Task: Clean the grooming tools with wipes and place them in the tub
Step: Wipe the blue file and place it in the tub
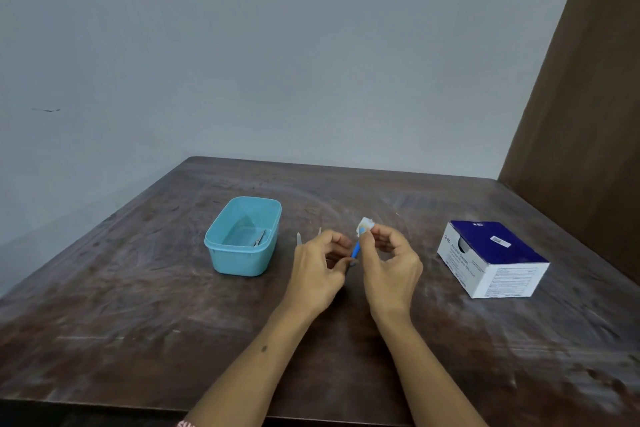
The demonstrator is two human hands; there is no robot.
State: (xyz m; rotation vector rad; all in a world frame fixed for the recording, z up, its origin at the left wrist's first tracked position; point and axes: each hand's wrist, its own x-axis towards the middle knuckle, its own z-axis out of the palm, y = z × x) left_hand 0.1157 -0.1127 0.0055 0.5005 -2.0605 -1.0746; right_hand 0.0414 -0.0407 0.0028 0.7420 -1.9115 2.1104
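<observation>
Step in hand: wiping a blue-handled grooming tool (355, 249) with a small white wipe (365, 224). What kind of tool it is cannot be told; only a short length of blue shaft shows between the two hands.

Left hand (320, 269): fingers curled, pinching the lower end of the blue handle. Right hand (391, 263): thumb and fingertips pinch the wipe, which is bunched round the tool's upper end. Both hands are held above the dark wooden table (138, 305), near its middle.

The teal tub (242, 236) stands to the left of the hands, apart from them, open-topped, with one metal tool (259, 238) lying inside against its right wall. Two thin pale items (299, 238) lie on the table just beyond the left hand (likely tools waiting to be wiped; too small to identify). The blue-and-white alcohol swab box (491, 258) sits well to the right.

To do this well, in my judgement: keep the left pinch firm and low so the handle does not twist; draw the wipe along the shaft in one direction while rotating the tool, covering all sides. Avoid re-touching the cleaned end with bare fingers before the tub.
</observation>
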